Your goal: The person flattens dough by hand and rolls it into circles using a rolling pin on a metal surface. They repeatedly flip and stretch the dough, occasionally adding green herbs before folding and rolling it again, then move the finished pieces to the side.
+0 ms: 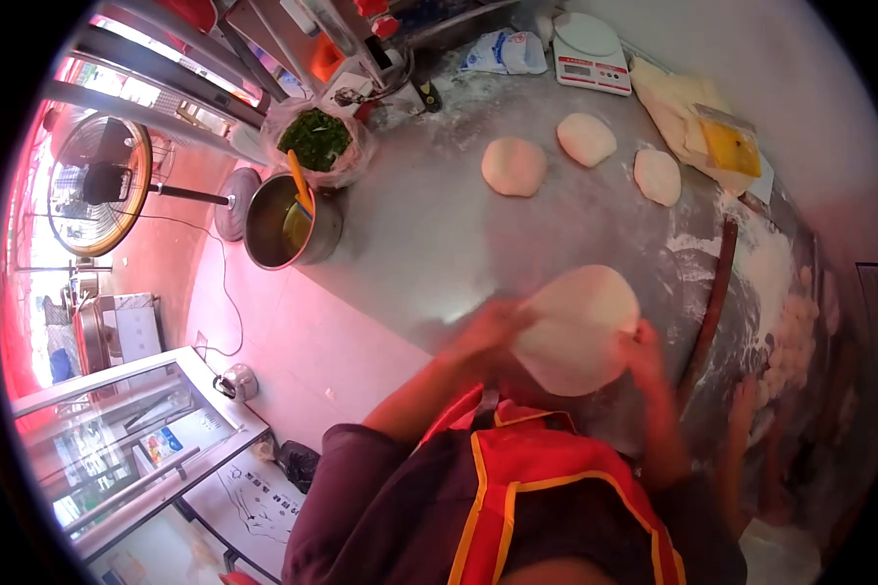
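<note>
A wide, thin sheet of dough [580, 327] is stretched between my two hands above the metal table [410, 224]. My left hand [498, 327] grips its left edge with the fingers closed on it. On the opposite edge, my right hand [642, 349] pinches the dough, slightly blurred. Beyond the sheet lie three flattened dough rounds: a larger one [514, 166], one at the upper right of it [586, 139] and a smaller one [658, 176].
A metal pot [271, 224] with an orange-handled tool and a bag of chopped greens [315, 139] stand left. A white scale [591, 58] is at the back. A rolling pin [714, 302] lies right, near small dough pieces [793, 336] and a co-worker's arms.
</note>
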`<state>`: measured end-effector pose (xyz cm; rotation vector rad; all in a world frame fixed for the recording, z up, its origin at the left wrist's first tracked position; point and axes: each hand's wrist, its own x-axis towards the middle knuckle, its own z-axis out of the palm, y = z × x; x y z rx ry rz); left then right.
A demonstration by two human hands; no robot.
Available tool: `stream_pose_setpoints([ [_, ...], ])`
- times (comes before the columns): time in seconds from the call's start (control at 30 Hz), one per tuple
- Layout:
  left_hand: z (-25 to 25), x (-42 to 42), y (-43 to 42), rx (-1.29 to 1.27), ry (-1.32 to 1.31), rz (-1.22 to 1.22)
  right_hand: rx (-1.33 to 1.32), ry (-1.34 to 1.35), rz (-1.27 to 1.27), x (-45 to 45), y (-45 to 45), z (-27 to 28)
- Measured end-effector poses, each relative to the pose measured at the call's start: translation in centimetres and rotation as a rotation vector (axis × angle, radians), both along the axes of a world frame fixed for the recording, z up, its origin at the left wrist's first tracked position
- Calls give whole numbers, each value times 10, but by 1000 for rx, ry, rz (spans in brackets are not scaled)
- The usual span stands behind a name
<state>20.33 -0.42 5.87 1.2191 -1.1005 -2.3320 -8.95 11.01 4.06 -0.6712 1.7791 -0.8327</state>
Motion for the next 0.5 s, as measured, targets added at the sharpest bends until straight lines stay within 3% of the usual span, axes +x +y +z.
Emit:
stream_pose_setpoints([
  [0.03,5,30,-15,-319,-157,-105,-74,-183,-42,19,-11,-7],
  [0.13,-15,106,-68,-379,-568,40,-187,-193,77,103,-77,8],
  [0.17,4,123,-88,-379,-598,120,-203,-169,136,122,-98,-8],
  [0.2,-6,153,-105,-620,-688,11,-306,-198,168,141,-119,-9],
  [0.23,-16,183,-123,-867,-800,-75,-345,-142,207,152,-137,-19],
  [0.27,-27,193,-141,-1087,-959,-164,-316,-120,247,155,-150,10],
  [0.33,22,147,-150,-1256,-1127,65,-471,100,186,135,-151,31],
  [0.37,27,131,-155,-1414,-1222,30,-537,343,123,111,-143,32],
  [0.4,19,109,-161,-1426,-1072,41,-596,588,64,80,-130,32],
  [0.47,-5,59,-159,-1423,-791,58,-419,908,-132,10,-86,20],
  [0.5,-12,28,-159,-1447,-705,-44,-362,1014,-240,-22,-57,16],
])
